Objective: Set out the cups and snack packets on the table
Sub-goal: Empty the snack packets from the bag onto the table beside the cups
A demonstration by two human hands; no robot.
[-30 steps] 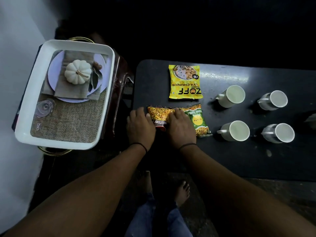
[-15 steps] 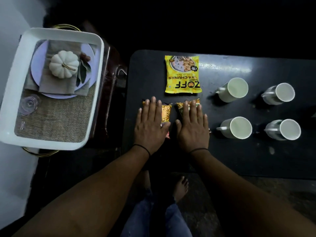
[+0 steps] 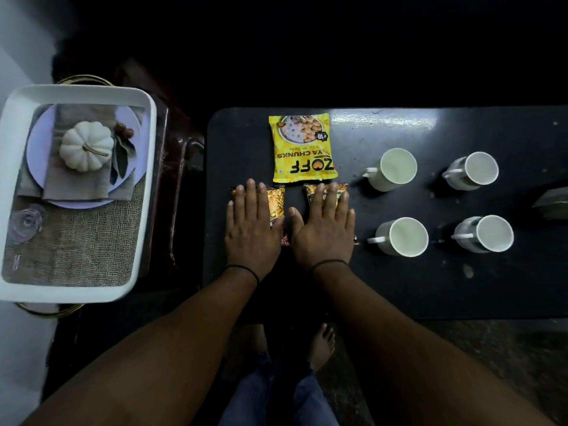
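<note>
Foil snack packets (image 3: 274, 202) at frame centre: light, crinkly, slippery on table (image 3: 430, 287). Left hand (image 3: 252, 229) and right hand (image 3: 322, 232) press flat, fingers straight, gripping nothing. Best pinch at sealed edges.

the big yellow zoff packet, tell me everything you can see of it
The yellow ZOFF packet lies flat on the black table, unopened as far as can be seen, its print upside down to the camera. It looks like glossy plastic, with black lettering reading "chunks" and a bowl picture at the far end. Neither hand touches it; its near edge sits just beyond the two smaller packets.
</note>
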